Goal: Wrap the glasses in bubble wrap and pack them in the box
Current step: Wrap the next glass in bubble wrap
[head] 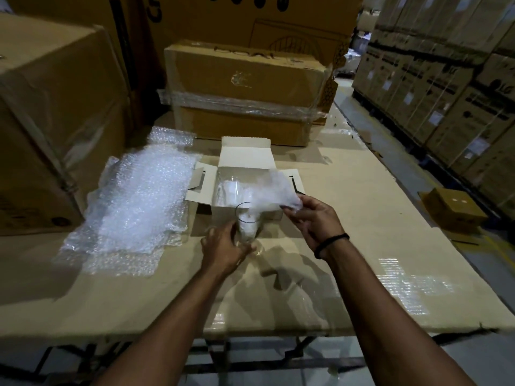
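A clear drinking glass (247,224) stands upright on the cardboard-covered table, just in front of the open white box (245,160). My left hand (223,249) grips the glass low on its left side. My right hand (315,218) pinches one end of a piece of bubble wrap (267,190). The other end of the piece hangs down into the glass. A second clear glass (230,188) stands inside the box, partly hidden behind the wrap.
Loose sheets of bubble wrap (139,201) lie spread on the table to the left. Large cardboard cartons (245,90) stand behind the box and at the left (50,112). Stacked cartons line the aisle at right, and a small brown box (454,207) sits on the floor.
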Available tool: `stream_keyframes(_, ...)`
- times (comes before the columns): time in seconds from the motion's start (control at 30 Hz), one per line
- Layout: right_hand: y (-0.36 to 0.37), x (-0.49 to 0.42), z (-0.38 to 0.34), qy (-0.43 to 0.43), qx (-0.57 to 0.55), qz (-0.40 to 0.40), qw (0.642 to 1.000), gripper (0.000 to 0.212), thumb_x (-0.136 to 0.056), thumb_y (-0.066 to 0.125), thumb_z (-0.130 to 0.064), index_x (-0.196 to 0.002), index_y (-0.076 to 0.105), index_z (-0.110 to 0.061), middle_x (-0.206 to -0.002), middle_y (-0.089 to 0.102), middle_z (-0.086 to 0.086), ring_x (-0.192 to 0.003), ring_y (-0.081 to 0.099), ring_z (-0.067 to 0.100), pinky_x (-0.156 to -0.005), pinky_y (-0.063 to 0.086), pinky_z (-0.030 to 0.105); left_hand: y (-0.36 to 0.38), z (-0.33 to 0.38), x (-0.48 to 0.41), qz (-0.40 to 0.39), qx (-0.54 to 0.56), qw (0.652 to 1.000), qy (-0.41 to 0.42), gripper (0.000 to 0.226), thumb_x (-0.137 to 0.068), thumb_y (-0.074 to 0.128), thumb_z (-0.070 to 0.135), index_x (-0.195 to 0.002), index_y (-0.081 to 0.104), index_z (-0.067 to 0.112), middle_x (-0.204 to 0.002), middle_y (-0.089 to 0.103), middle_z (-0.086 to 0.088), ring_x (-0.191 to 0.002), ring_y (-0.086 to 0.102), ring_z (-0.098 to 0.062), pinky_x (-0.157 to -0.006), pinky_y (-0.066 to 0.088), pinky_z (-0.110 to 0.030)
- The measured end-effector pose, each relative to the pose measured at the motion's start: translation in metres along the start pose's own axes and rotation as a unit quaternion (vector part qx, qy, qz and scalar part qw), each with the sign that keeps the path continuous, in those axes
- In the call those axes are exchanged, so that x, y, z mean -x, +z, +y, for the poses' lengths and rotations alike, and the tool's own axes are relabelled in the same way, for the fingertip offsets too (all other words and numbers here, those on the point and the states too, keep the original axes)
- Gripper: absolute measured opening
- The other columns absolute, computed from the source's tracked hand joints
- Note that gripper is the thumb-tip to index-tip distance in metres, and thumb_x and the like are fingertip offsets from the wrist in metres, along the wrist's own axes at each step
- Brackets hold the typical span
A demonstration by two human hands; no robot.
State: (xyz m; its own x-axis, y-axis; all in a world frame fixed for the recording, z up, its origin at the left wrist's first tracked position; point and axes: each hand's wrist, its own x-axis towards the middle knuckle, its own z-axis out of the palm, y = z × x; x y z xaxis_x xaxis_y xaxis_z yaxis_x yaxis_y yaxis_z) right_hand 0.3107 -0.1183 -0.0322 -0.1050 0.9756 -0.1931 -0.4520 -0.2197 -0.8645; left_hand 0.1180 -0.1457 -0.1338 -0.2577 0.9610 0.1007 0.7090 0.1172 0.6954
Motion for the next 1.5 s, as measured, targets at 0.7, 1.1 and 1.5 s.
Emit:
stream_keyframes(0.7, 0.075, -0.03, 0.01, 0.004, 0.867, -0.219, 0.447, 0.044, -0.087, 0.044, -0.012, -0.125, 0.058, -0.027, -0.123, 0.056, 0.013, -0.112, 0.054, 0.031, -0.089, 0.047, 0.032, 0.016, -0.023, -0.017, -0.013, -0.01, 1.0, 0.021, 0.06, -0.069, 0.052, 0.078, -0.112, 0.06, 0.037, -0.102, 0.065, -0.002, -0.105, 0.052, -0.028, -0.09, 0.04, -0.04)
stream_keyframes(1.1, 0.068, -0.016, 0.015, -0.163, 0.844, -0.168, 0.484, 0.054, -0.08, 0.052, -0.009, -0.125, 0.057, -0.039, -0.113, 0.063, -0.003, -0.108, 0.044, 0.023, -0.083, 0.031, 0.032, 0.01, -0.02, -0.013, 0.004, 0.013, 0.998, 0.059, 0.053, -0.076, 0.062, 0.069, -0.111, 0.063, 0.03, -0.099, 0.067, 0.001, -0.1, 0.052, -0.026, -0.093, 0.037, -0.041)
stream_keyframes(1.5, 0.074, -0.011, 0.01, -0.136, 0.894, -0.092, 0.417, 0.046, -0.083, 0.048, -0.014, -0.121, 0.058, -0.039, -0.129, 0.058, -0.016, -0.119, 0.042, 0.018, -0.093, 0.027, 0.037, 0.007, -0.017, -0.013, -0.012, 0.031, 0.998, 0.053, 0.052, -0.078, 0.065, 0.064, -0.12, 0.06, 0.035, -0.108, 0.066, 0.007, -0.106, 0.048, -0.023, -0.094, 0.031, -0.037)
